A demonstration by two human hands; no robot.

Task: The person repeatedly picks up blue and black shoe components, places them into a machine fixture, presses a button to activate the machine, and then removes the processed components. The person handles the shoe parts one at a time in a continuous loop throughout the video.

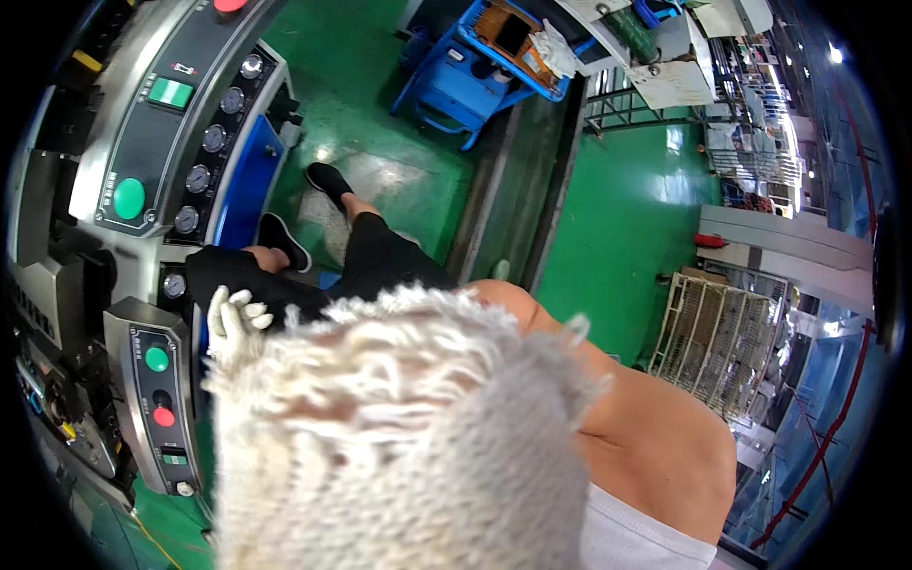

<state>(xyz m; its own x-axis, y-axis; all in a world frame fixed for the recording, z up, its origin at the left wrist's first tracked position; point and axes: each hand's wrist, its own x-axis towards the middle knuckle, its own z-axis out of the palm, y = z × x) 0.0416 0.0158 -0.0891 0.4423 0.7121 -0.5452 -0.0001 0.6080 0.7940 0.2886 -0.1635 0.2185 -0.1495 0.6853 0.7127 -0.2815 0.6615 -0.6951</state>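
A white knitted glove with a frayed cuff covers my right hand (408, 475), which is raised very close to the camera and fills the lower middle. Its fingers are out of sight below the edge, so what they touch is hidden. The bare bent right arm (646, 408) shows beside it. Further left, my left hand (233, 321), also in a white glove, hangs by the thigh in black shorts (380, 261). Its fingers are loosely bent and somewhat apart, with nothing visible in them. Nearest to it is a small control panel (157, 385) with green and red buttons.
A larger machine panel (142, 152) with several round gauges (214, 139) curves along the left. Ahead stands a blue cart (465, 81) carrying a tray with a dark phone-like object (513, 35). A dark floor channel (513, 180) crosses the green floor. Wire crates (717, 332) stand right.
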